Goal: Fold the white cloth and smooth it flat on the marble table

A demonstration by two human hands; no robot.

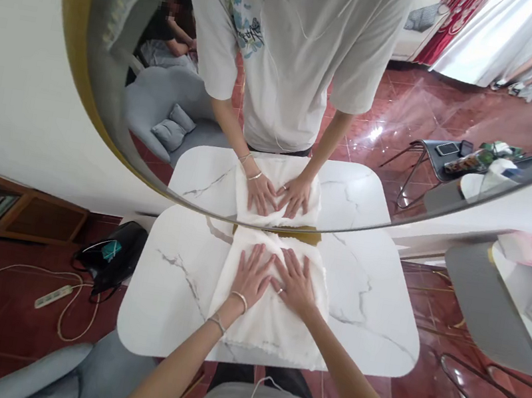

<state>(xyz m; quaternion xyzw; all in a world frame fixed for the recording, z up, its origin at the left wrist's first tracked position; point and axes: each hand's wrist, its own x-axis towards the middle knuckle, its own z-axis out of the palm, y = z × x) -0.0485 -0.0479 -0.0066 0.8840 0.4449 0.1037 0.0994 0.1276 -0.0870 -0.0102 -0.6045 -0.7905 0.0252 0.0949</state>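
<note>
left hand and right hand lie flat, fingers spread, on the white crinkled fabric cloth mid white marble-look table; it looks soft, light, limp, so best pinched at a corner.

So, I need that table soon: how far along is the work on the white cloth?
The white cloth already lies spread on the marble table. The left hand and right hand press flat on its middle. Wrinkles show around them, so smoothing looks unfinished.

Cloth on table, mid. Left hand, right hand side by side on cloth. Mirror behind table. Bag on floor left of table, power strip further left.
</note>
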